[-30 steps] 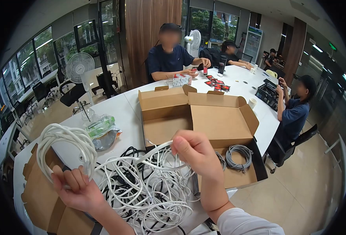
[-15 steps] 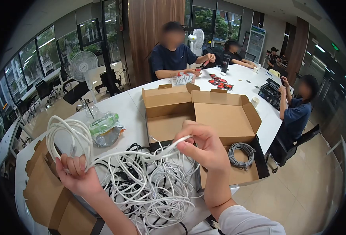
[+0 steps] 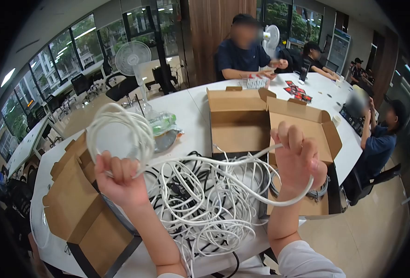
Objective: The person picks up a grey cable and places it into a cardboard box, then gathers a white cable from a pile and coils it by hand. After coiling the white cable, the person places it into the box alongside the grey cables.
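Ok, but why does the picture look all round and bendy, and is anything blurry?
Head view: black corners and a bowed table, probably from a wide lens; a ceiling light glares, upper left; the far person's head is smudged; the coiled white cable looks fairly clear.

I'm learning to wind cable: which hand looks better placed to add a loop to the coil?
Probably the right: the right hand holds the white cable, its slack dipping beside the tangled pile, while the left hand supports the coil.

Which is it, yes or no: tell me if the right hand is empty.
No, the right hand grips a white cable, which loops out below it.
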### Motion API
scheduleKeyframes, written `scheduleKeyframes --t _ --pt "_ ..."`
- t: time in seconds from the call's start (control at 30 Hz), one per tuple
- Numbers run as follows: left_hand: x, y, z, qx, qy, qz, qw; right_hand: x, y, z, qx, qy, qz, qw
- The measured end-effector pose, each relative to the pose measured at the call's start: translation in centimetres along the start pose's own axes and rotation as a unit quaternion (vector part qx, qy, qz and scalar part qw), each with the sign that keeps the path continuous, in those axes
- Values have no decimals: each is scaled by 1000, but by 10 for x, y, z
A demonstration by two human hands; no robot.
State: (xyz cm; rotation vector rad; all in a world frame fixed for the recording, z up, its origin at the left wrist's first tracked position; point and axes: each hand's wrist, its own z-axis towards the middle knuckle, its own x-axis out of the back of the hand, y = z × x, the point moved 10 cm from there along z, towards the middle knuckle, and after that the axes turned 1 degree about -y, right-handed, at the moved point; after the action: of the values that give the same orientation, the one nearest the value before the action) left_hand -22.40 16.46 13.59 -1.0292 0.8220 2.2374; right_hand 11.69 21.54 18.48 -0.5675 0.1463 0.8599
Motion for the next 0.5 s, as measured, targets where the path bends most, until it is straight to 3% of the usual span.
scheduleKeyframes --t 0.17,0.33,0.5 --pt "-9 -28 -5 106 -27 82 991 9 -8 0 25 65 1 998" --pt "-25 -50 -18 164 -87 257 948 12 -11 0 67 71 20 995" --pt "-31 -68 -27 227 -135 304 915 7 -7 -2 73 53 5 996"
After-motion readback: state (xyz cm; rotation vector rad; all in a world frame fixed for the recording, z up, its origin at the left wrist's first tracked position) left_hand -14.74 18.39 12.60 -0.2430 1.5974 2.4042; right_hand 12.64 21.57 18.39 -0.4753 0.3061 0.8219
